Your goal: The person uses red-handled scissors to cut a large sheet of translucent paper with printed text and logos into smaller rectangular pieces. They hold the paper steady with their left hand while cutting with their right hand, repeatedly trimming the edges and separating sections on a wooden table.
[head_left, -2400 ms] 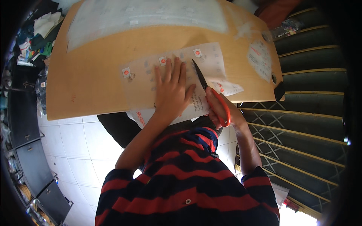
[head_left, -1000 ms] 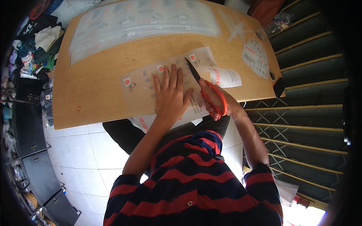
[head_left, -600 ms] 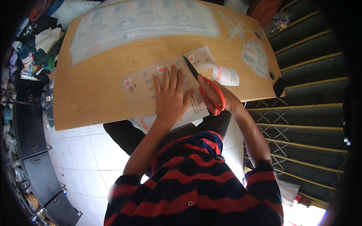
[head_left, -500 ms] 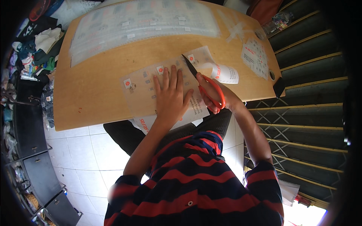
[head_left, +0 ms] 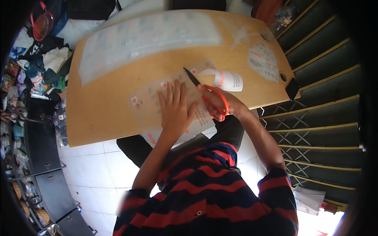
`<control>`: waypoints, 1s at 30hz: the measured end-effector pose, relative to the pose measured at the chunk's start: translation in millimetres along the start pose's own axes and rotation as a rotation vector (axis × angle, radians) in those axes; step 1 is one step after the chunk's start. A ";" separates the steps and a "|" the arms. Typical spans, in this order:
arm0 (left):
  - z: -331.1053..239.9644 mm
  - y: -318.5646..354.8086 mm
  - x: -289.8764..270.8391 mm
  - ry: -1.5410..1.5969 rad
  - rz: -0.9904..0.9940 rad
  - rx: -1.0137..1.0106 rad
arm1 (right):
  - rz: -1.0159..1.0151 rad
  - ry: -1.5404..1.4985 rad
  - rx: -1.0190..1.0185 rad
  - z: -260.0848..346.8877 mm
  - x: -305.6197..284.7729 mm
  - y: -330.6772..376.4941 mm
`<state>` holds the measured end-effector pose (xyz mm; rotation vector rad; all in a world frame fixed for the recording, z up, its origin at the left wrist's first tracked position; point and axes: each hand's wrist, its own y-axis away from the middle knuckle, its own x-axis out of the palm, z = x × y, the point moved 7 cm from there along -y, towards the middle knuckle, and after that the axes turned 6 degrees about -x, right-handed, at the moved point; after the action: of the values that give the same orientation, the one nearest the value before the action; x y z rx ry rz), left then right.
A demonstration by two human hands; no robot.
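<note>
My left hand lies flat with fingers spread on a clear plastic sheet of small labels near the front edge of a wooden table. My right hand grips red-handled scissors, whose dark blades point up and left along the sheet's right side. A cut strip of the sheet curls away to the right of the blades.
A large clear sheet covers the far part of the table. A smaller printed sheet lies at the right end, with a black phone at the edge. Clothes and clutter pile up on the left; dark steps run along the right.
The scissors have advanced up and left along the sheet, and the cut strip on the right has curled further away. My left hand keeps pressing the sheet.
</note>
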<state>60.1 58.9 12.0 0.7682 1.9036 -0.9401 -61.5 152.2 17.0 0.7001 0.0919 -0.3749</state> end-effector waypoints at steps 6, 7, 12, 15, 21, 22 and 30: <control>-2.6 -4.0 0.5 -0.031 -0.008 0.044 | 0.016 0.036 -0.125 12.7 -6.7 11.0; -0.6 -1.2 1.7 -0.018 0.006 0.042 | 0.020 0.030 -0.120 11.1 -6.8 12.6; 40.0 -18.1 -8.6 -0.003 0.103 0.087 | 0.102 0.046 -0.220 10.2 9.3 47.6; 63.4 -34.5 -18.0 -0.059 0.173 0.093 | 0.193 -0.016 -0.351 -2.7 21.4 70.0; 2.8 -65.0 -5.3 0.067 0.092 0.207 | 0.150 -0.347 -0.588 -43.8 28.8 102.5; -18.1 -69.7 5.3 0.090 0.089 0.237 | 0.110 -0.399 -0.604 -52.2 27.5 104.5; -60.5 -68.1 29.3 0.303 0.296 0.489 | 0.025 -0.414 -0.549 -109.2 2.1 131.1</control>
<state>-32.3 77.8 28.6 1.5104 1.7515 -1.1623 -6.9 313.8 13.3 0.0733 -0.2013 -0.4398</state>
